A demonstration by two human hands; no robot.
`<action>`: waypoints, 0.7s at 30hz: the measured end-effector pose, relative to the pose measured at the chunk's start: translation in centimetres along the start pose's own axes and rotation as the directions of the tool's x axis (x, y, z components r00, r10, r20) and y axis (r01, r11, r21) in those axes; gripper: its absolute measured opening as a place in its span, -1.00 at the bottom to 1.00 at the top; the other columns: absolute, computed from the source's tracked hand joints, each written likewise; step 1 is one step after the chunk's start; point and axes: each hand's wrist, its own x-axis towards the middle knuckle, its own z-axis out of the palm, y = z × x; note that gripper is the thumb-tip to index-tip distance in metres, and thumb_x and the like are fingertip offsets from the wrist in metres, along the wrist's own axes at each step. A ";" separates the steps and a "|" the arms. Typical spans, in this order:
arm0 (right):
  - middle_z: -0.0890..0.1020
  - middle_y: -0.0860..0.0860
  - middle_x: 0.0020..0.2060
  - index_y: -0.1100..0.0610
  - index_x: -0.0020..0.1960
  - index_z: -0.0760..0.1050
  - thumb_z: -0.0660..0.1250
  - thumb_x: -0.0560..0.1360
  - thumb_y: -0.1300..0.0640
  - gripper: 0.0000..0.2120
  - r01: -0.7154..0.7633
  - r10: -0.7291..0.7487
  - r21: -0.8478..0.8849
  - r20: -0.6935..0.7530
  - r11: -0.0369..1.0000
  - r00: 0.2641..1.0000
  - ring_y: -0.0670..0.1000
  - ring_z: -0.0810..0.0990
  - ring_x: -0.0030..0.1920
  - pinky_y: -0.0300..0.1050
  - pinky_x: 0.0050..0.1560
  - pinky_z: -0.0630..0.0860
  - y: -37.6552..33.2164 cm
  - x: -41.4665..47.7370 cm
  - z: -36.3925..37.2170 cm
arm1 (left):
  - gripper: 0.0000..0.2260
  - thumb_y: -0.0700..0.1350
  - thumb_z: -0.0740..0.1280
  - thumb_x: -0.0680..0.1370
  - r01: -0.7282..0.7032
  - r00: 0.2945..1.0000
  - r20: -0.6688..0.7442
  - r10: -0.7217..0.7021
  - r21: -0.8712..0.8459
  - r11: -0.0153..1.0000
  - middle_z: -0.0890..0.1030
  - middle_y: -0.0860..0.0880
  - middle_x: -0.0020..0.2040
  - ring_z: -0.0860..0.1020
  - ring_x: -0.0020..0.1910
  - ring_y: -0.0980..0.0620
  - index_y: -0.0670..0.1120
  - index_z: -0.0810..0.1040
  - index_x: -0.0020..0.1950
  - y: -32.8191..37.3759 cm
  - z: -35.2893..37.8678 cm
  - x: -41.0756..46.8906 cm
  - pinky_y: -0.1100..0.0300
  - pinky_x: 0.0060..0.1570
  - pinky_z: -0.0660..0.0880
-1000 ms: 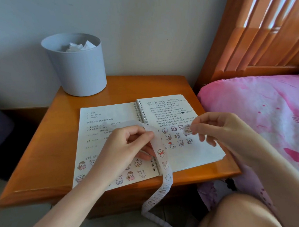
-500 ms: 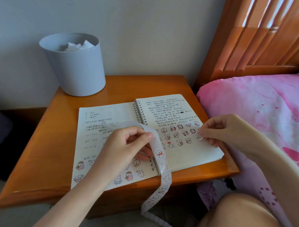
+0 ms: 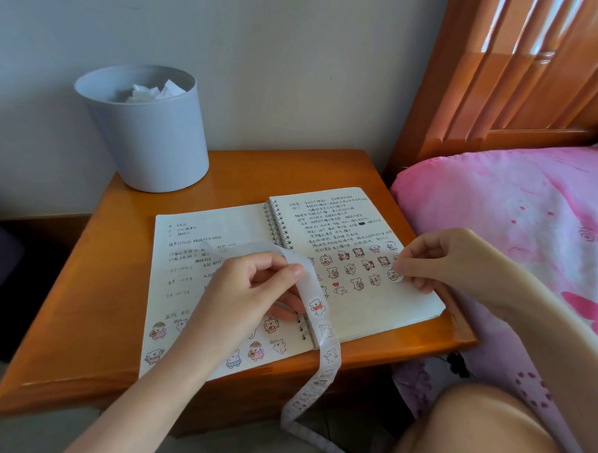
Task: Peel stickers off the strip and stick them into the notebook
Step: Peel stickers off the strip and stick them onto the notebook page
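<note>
Left hand (image 3: 249,290) pinches sticker strip (image 3: 317,309); right hand (image 3: 443,261) pinches sticker (image 3: 393,275) against notebook (image 3: 380,311); grey bin (image 3: 150,143) holds crumpled paper (image 3: 148,92)

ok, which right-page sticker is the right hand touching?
The sticker at the bottom row's right end, pinched by the right hand; the rest sit left or above.

Head-worn camera looks down, close, over the nightstand (image 3: 88,304).
</note>
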 end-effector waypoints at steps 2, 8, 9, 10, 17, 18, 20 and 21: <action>0.65 -0.02 -0.44 0.19 -0.22 0.63 0.45 0.41 0.23 -0.96 0.000 0.000 -0.002 -0.003 1.000 1.000 -0.15 0.55 -0.47 -0.32 -0.35 0.53 0.0 0.0 0.0 | -0.87 -0.11 0.32 0.55 -0.002 1.000 -0.002 0.002 0.006 1.000 0.71 0.04 -0.24 0.68 -0.28 0.11 -0.06 0.65 -0.12 0.0 0.0 0.0 0.31 -0.28 0.60; 0.64 -0.03 -0.46 0.18 -0.22 0.62 0.46 0.40 0.23 -0.95 0.006 -0.008 -0.035 -0.038 0.999 0.999 -0.15 0.55 -0.48 -0.27 -0.34 0.54 0.2 0.2 0.4 | -0.87 -0.11 0.32 0.55 -0.001 1.000 -0.002 0.001 0.009 1.000 0.71 0.04 -0.24 0.68 -0.28 0.11 -0.07 0.65 -0.12 0.0 0.0 0.0 0.29 -0.27 0.61; 0.63 -0.05 -0.47 0.17 -0.23 0.62 0.46 0.40 0.22 -0.95 0.010 -0.012 -0.046 -0.042 0.999 0.999 -0.16 0.54 -0.49 -0.27 -0.35 0.54 0.2 0.2 0.4 | -0.87 -0.11 0.32 0.55 0.000 1.000 -0.002 0.000 0.007 1.000 0.71 0.04 -0.25 0.68 -0.28 0.11 -0.07 0.65 -0.12 0.1 0.0 0.0 0.29 -0.27 0.61; 0.62 -0.07 -0.48 0.15 -0.24 0.62 0.46 0.40 0.21 -0.94 0.014 -0.017 -0.058 -0.044 0.998 0.999 -0.17 0.53 -0.50 -0.28 -0.36 0.52 0.2 0.2 0.4 | -0.87 -0.11 0.32 0.55 0.001 1.000 -0.002 -0.001 0.006 1.000 0.71 0.04 -0.25 0.68 -0.28 0.11 -0.07 0.65 -0.12 0.1 0.0 0.0 0.29 -0.27 0.61; 0.63 0.00 -0.36 0.09 -0.17 0.55 0.52 0.35 0.15 -0.85 0.020 -0.028 -0.114 -0.068 0.993 0.997 0.00 0.57 -0.34 -0.07 -0.27 0.54 0.6 0.2 0.3 | -0.87 -0.11 0.32 0.55 0.004 1.000 -0.001 -0.004 0.015 1.000 0.71 0.03 -0.25 0.68 -0.27 0.11 -0.07 0.65 -0.12 0.1 0.0 0.0 0.28 -0.25 0.62; 0.64 0.05 -0.30 0.09 -0.15 0.52 0.52 0.34 0.14 -0.81 0.018 -0.029 -0.128 -0.084 0.992 0.996 0.07 0.60 -0.27 0.01 -0.20 0.56 0.8 0.3 0.2 | -0.87 -0.11 0.32 0.55 0.006 1.000 0.000 -0.006 0.012 1.000 0.71 0.04 -0.25 0.68 -0.27 0.11 -0.07 0.65 -0.12 0.2 0.0 -0.1 0.28 -0.25 0.62; 0.63 0.06 -0.23 0.07 -0.15 0.50 0.50 0.36 0.17 -0.82 0.051 -0.069 -0.138 -0.134 0.989 0.989 0.13 0.61 -0.14 0.05 -0.08 0.57 1.1 0.5 0.3 | -0.87 -0.12 0.31 0.55 0.007 1.000 0.002 -0.007 0.002 1.000 0.71 0.04 -0.25 0.68 -0.27 0.11 -0.07 0.64 -0.12 0.2 0.0 -0.1 0.28 -0.26 0.62; 0.63 0.04 -0.22 0.06 -0.16 0.51 0.48 0.38 0.19 -0.85 0.087 -0.112 -0.145 -0.180 0.986 0.977 0.11 0.61 -0.12 0.02 -0.06 0.57 1.2 0.6 0.4 | -0.87 -0.13 0.31 0.55 0.007 1.000 0.002 -0.007 -0.004 1.000 0.71 0.04 -0.25 0.68 -0.27 0.11 -0.07 0.65 -0.12 0.3 0.0 -0.2 0.28 -0.26 0.62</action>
